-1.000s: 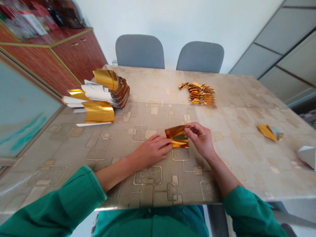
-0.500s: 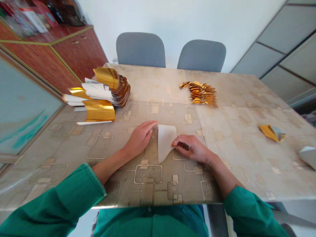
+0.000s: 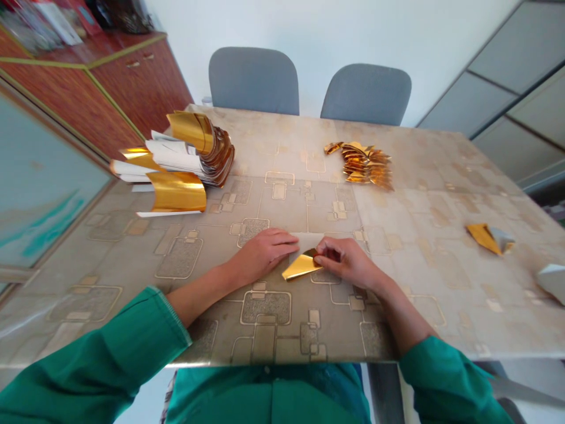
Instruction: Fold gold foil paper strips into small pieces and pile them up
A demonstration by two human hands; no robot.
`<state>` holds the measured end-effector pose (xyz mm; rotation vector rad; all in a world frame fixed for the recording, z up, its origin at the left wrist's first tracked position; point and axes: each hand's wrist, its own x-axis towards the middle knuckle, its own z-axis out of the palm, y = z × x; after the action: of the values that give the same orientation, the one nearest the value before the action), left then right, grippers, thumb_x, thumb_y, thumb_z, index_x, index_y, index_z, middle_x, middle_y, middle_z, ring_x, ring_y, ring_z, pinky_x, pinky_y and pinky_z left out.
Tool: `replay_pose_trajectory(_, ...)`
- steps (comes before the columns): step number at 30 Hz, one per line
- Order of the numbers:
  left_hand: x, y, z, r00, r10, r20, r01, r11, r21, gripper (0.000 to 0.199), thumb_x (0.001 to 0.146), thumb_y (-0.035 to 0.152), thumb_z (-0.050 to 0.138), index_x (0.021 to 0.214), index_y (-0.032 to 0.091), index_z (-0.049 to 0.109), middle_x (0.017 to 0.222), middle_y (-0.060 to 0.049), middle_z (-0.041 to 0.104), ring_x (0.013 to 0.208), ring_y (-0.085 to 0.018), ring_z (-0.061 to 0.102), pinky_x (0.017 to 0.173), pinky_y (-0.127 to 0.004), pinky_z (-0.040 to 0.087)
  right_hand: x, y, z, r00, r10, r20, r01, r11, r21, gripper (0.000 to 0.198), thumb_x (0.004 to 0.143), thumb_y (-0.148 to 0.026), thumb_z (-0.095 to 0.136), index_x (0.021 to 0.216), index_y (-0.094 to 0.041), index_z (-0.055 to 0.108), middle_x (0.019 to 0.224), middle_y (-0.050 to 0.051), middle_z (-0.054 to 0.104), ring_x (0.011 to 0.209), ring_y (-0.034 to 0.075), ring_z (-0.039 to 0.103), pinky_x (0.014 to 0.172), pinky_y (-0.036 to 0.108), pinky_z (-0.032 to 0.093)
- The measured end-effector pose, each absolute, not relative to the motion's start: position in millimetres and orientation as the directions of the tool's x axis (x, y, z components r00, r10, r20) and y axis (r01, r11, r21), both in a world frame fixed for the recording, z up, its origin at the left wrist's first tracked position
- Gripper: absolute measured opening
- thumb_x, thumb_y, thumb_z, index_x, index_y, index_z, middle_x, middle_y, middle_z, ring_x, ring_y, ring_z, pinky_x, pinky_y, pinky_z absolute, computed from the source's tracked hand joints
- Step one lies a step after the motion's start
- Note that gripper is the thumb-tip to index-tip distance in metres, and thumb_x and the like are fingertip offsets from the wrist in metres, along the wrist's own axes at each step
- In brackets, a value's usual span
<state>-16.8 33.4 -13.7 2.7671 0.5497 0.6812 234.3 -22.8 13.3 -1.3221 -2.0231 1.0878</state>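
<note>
Foil sheet (image 3: 306,240) is mid-frame on the bench (image 3: 265,344), between my two hands: pale backing toward the top, gold flap (image 3: 302,267) turned over it on the near side. Right hand (image 3: 346,259) has the flap's right end pinched between thumb and fingertips. Left hand (image 3: 262,253) is laid low, fingers stretched, tips at the sheet's left edge; thumb is hidden, so I can't tell if it's gripping or just pressing. Handling, my read: next to no weight, thin, springy, slick on the gold face, creases easily and tears if yanked. I'd pin the left edge with flat fingertips and take the flap by its right end, light pinch, no squeezing mid-panel. Flap's long axis runs lower left to upper right; the narrow tip points lower left, clear of the fingers, and the other end goes under the right hand. Backing's far edge runs roughly left-right. Loose stack (image 3: 218,159) of similar sheets upper left, folded gold pieces (image 3: 366,165) bunched right of top centre.
</note>
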Motion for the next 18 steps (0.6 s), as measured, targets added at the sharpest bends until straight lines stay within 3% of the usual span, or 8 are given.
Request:
replay_pose_trajectory(6,-16.6,35.0,-11.2,0.831,0.385,0.401,0.293,-0.917,0.272,0.028,0.103,0.021,0.043,0.104,0.015,0.071,0.109,-0.008,0.072,0.103,-0.020,0.065,0.096,-0.040,0.053,233.2,-19.5,3.1,-0.151,0.986,0.074,0.723,0.161,-0.671,0.016,0.083,-0.021,0.058,0.068,-0.020,0.052,0.062,-0.003,0.055,0.056,0.010,0.045,0.056,0.023,0.032)
replay_pose_trajectory(12,-9.4,13.3,3.9,0.662,0.484,0.572,0.435,-0.870,0.233,0.027,0.103,0.018,0.041,0.107,0.014,0.068,0.111,-0.010,0.070,0.111,-0.019,0.063,0.100,-0.037,0.052,230.8,-20.4,1.5,-0.114,0.989,0.095,0.786,0.148,-0.600,0.015,0.082,-0.017,0.061,0.068,-0.020,0.056,0.064,-0.002,0.058,0.060,0.012,0.049,0.058,0.024,0.033)
replay_pose_trajectory(14,-2.8,-0.4,5.6,0.734,0.421,0.533,0.401,-0.902,0.160,0.027,0.101,0.022,0.046,0.121,0.015,0.063,0.127,-0.010,0.066,0.125,-0.022,0.056,0.111,-0.043,0.043,230.4,-20.3,2.4,-0.116,0.989,0.087,0.788,0.145,-0.599,0.015,0.083,-0.018,0.061,0.069,-0.020,0.056,0.064,-0.002,0.058,0.059,0.012,0.049,0.058,0.024,0.033)
replay_pose_trajectory(18,5.6,-21.1,-2.7,0.867,0.399,0.298,0.391,-0.916,0.089,0.064,0.096,0.049,0.056,0.144,0.008,0.044,0.154,-0.016,0.042,0.146,-0.030,0.034,0.121,-0.051,0.024,230.6,-19.6,3.4,-0.110,0.992,0.061,0.791,0.125,-0.599,0.014,0.086,-0.021,0.062,0.073,-0.019,0.060,0.064,-0.002,0.059,0.060,0.013,0.052,0.058,0.024,0.033)
